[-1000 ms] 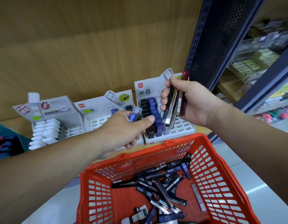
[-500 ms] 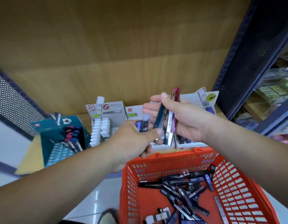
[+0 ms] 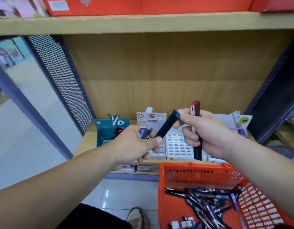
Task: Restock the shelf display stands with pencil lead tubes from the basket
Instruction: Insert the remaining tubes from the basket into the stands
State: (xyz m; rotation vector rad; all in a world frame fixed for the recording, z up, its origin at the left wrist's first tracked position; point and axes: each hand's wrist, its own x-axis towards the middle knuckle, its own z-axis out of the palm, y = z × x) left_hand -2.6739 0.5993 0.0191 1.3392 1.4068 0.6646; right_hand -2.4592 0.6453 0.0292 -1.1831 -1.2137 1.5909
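Observation:
My left hand (image 3: 136,144) grips a small blue tube marked HB (image 3: 145,134) and pinches the lower end of a long dark blue lead tube (image 3: 166,126). The upper end of that long tube is pinched by my right hand (image 3: 207,131), which also grips a bundle of tubes (image 3: 197,142) with a dark red one on top. Both hands hover in front of the white display stands (image 3: 177,146) on the shelf. The orange basket (image 3: 199,176) below right holds several dark lead tubes (image 3: 209,202).
A teal display box (image 3: 108,131) stands at the left of the shelf, another white stand (image 3: 238,124) at the right. Dark perforated uprights (image 3: 63,83) frame the wooden bay. An upper shelf board (image 3: 143,23) carries orange boxes. Tiled floor lies below.
The view swung up and left. A long dark blue tube has come out of the right hand's bundle and now spans between both hands, with the left hand pinching its lower end.

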